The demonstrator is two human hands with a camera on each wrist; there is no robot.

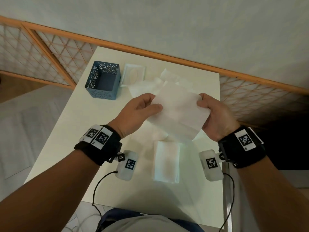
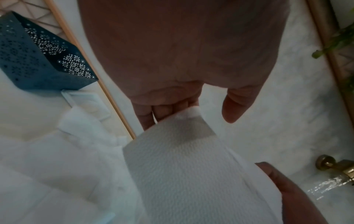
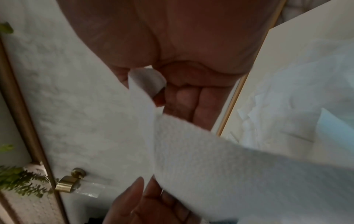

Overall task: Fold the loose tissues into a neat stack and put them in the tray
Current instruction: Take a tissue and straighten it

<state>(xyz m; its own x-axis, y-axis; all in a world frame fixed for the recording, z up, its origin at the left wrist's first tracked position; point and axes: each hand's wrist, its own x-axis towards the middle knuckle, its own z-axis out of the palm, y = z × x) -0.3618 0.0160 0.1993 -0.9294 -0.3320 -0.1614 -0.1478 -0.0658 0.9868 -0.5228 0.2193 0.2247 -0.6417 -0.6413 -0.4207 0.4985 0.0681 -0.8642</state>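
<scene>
I hold one white tissue (image 1: 178, 113) up above the middle of the white table (image 1: 83, 131). My left hand (image 1: 154, 104) pinches its left edge, thumb on top. On the other side my right hand (image 1: 200, 101) grips the right edge. The left wrist view shows the tissue's corner (image 2: 192, 111) at my fingertips. In the right wrist view the tissue's edge (image 3: 145, 84) curls between thumb and fingers. A folded stack of tissues (image 1: 167, 163) lies on the table near me. Loose tissues (image 1: 168, 77) lie crumpled behind the held one. A blue perforated box-shaped tray (image 1: 103, 81) stands empty at the back left.
A shallow white rectangular piece with an oval in it (image 1: 134, 75) lies to the right of the blue tray. An orange lattice railing (image 1: 50, 52) runs behind the table. Wrist camera cables (image 1: 98, 186) hang at the table's near edge.
</scene>
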